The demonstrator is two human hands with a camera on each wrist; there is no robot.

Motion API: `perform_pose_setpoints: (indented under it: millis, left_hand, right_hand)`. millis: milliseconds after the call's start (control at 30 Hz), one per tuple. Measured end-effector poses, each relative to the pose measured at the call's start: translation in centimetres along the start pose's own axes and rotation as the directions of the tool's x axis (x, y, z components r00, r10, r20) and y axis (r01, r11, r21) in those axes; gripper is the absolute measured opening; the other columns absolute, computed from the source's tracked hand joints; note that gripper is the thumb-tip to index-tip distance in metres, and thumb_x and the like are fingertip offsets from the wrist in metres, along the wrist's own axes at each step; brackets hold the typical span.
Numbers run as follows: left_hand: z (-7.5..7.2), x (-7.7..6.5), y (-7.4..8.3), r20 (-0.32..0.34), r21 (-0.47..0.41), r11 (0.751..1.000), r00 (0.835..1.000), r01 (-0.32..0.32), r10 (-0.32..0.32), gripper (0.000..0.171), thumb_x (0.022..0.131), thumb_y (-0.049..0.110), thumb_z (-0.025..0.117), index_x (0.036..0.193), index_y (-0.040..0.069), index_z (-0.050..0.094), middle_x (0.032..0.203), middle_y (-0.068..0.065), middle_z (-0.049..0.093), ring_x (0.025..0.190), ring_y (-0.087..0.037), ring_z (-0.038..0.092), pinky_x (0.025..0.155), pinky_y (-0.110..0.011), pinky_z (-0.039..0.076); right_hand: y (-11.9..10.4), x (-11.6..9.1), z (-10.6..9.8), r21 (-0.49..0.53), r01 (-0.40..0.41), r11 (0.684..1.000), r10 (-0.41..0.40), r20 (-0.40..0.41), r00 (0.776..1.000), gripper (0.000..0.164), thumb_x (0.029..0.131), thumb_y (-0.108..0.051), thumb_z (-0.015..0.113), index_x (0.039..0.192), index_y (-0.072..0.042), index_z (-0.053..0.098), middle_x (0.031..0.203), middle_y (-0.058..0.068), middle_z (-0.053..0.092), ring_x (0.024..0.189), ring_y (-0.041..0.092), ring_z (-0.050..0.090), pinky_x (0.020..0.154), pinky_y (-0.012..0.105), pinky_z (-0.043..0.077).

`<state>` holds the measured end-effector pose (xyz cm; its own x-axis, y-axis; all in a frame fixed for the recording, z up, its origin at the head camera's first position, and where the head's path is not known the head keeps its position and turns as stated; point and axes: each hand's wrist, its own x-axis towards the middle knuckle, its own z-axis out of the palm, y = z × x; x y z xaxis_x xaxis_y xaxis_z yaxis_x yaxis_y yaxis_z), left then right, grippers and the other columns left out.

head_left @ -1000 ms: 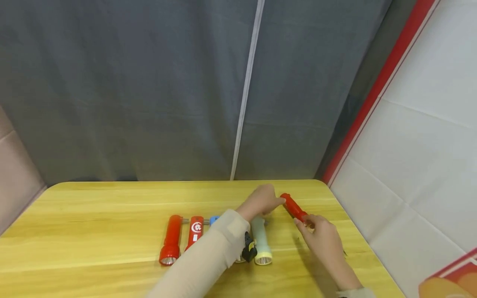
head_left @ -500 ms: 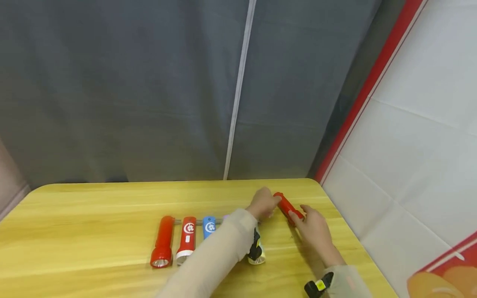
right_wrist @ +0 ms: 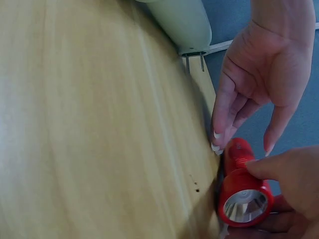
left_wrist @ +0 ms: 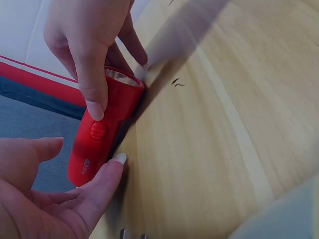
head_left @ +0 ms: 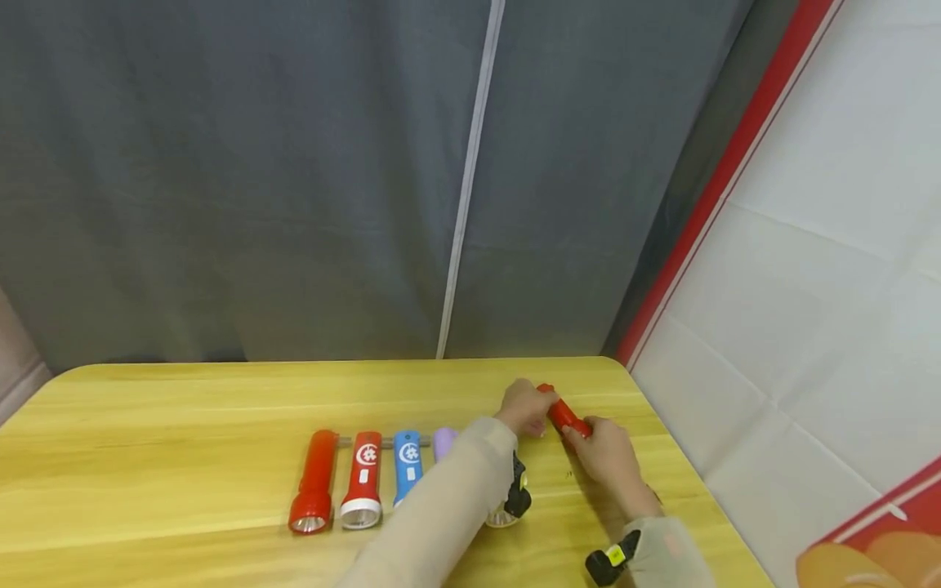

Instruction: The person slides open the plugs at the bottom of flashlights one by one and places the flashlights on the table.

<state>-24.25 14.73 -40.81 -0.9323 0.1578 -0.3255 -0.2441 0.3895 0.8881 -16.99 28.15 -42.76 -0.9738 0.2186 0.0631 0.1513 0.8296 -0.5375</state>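
A red flashlight [head_left: 568, 418] lies slanted at the right of the table, its lens toward the person. My right hand [head_left: 606, 457] holds it by the head; in the left wrist view the right thumb [left_wrist: 95, 99] presses just above the ribbed switch [left_wrist: 98, 131]. Around the tail end is my left hand [head_left: 524, 406], its fingers [right_wrist: 219, 134] touching or very near the tail, its thumb [left_wrist: 50, 148] apart from the body. A pale green flashlight [right_wrist: 187, 25] with two metal prongs out of its rear lies left of it; my left forearm mostly hides it in the head view.
To the left lie a red flashlight [head_left: 314, 482], a red one with a white rim [head_left: 363, 482], a blue one [head_left: 408, 465] and a partly hidden purple one [head_left: 444, 443]. A grey curtain [head_left: 220, 204] hangs behind the wooden table [head_left: 147, 457]; a white panel [head_left: 794, 286] stands right.
The right hand's fingers, spread off the red flashlight half a second ago, have come down around its head. The flashlight has shifted slightly left. The head view has turned a little right.
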Motion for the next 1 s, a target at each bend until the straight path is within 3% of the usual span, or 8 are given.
perform_pose_setpoints:
  millis: [167, 367, 700, 1000]
  left_hand:
    - [0.1, 0.3, -0.4, 0.003, -0.035, 0.999, 1.0, -0.017, 0.017, 0.029, 0.093, 0.025, 0.07, 0.096, -0.003, 0.065, 0.072, -0.019, 0.07, 0.059, -0.028, 0.072, 0.061, -0.035, 0.063]
    - [0.6, 0.4, -0.7, 0.006, -0.125, 0.992, 1.0, -0.012, 0.013, 0.028, 0.094, 0.024, 0.071, 0.097, -0.003, 0.064, 0.075, -0.019, 0.071, 0.063, -0.03, 0.073, 0.063, -0.036, 0.064]
    - [0.8, 0.0, -0.4, -0.048, -0.223, 0.974, 0.998, -0.046, 0.036, 0.036, 0.093, 0.027, 0.073, 0.108, -0.002, 0.06, 0.084, -0.011, 0.064, 0.065, -0.023, 0.069, 0.069, -0.036, 0.064]
    - [0.4, -1.2, 0.1, -0.03, -0.308, 0.945, 0.993, -0.114, 0.11, 0.032, 0.09, 0.027, 0.075, 0.098, -0.003, 0.067, 0.083, -0.01, 0.069, 0.067, -0.014, 0.068, 0.077, -0.037, 0.064]
  right_hand:
    - [0.0, 0.0, 0.7, 0.021, 0.036, 0.999, -0.035, -0.071, 0.997, 0.031, 0.092, -0.025, 0.073, 0.1, 0.004, 0.072, 0.076, 0.009, 0.066, 0.062, 0.018, 0.052, 0.053, 0.026, 0.04]
    - [0.4, -0.4, 1.3, 0.075, 0.054, 0.996, -0.044, -0.127, 0.991, 0.024, 0.092, -0.025, 0.073, 0.087, -0.001, 0.072, 0.065, 0.004, 0.06, 0.057, 0.014, 0.049, 0.048, 0.025, 0.039]
    - [0.2, -1.8, 1.3, 0.123, 0.071, 0.99, -0.044, -0.208, 0.977, 0.03, 0.093, -0.029, 0.074, 0.107, -0.003, 0.074, 0.075, 0.007, 0.069, 0.061, 0.012, 0.053, 0.047, 0.021, 0.041]
    - [-0.5, -3.6, 0.4, 0.177, 0.082, 0.981, -0.027, -0.294, 0.955, 0.042, 0.087, -0.034, 0.08, 0.114, -0.003, 0.073, 0.098, 0.015, 0.077, 0.08, 0.017, 0.071, 0.061, 0.02, 0.054]
